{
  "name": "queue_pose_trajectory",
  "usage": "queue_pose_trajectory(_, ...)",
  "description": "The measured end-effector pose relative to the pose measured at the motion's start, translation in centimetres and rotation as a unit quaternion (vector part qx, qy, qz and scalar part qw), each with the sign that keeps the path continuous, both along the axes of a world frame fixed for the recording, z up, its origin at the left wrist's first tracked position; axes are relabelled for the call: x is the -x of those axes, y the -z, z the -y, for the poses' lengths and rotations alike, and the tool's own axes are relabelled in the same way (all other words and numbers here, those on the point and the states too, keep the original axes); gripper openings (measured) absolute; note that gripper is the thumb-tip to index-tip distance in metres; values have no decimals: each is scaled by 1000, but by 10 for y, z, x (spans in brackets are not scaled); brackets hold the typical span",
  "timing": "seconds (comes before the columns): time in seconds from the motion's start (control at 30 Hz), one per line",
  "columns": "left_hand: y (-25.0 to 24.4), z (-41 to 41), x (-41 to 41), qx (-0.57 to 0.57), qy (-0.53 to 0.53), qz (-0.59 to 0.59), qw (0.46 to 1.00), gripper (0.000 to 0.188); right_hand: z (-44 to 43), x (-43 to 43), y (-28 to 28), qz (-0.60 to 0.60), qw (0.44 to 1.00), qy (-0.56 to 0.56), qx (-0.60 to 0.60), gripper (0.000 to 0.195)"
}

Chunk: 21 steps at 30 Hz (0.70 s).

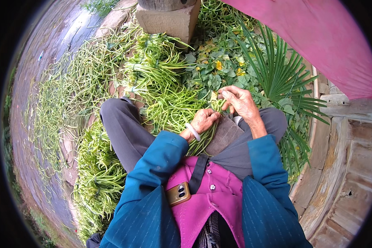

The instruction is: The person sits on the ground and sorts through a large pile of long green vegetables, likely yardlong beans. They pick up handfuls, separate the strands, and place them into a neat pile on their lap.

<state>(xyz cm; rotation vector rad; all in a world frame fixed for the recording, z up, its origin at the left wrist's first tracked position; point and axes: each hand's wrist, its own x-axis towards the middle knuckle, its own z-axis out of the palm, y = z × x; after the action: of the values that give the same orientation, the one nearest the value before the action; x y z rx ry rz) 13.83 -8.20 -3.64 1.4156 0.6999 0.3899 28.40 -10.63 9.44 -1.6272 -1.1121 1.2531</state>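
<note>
My left hand [203, 120], with a pale bangle at the wrist, is closed around a bunch of long green leaf stalks [209, 136]. The bunch slants across my lap, and its upper ends stick out past my fist. My right hand [238, 98] is at those upper ends, thumb and fingers bent beside a yellowish leafy tip [214, 95]. Whether its fingertips pinch a stalk is too small to tell. Under the bunch, a flat brownish-grey piece [225, 135] rests between my legs. Loose green stalks [173, 107] lie just beyond my left hand.
Tied stalk bundles [153, 66] stand ahead, and more bundles [96, 183] lie by my left knee. Scattered stalks [68, 90] cover the ground farther left. Stripped leaves [226, 66] and a palm frond [276, 68] lie ahead right, near a stone post base [166, 23], pink cloth [316, 37] and wooden planks [338, 173].
</note>
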Motion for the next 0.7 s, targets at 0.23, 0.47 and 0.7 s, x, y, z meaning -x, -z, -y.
queue_pose_trajectory(0.23,-16,-6,8,83,34,11,996,25,29,-7,42,313,940,-126,47,22)
queue_pose_trajectory(0.47,-9,-12,11,274,-3,66,959,24,34,-4,30,402,907,-120,-42,13)
queue_pose_trajectory(0.7,-7,-9,9,344,-28,78,935,20,52,5,21,414,893,-176,-32,13)
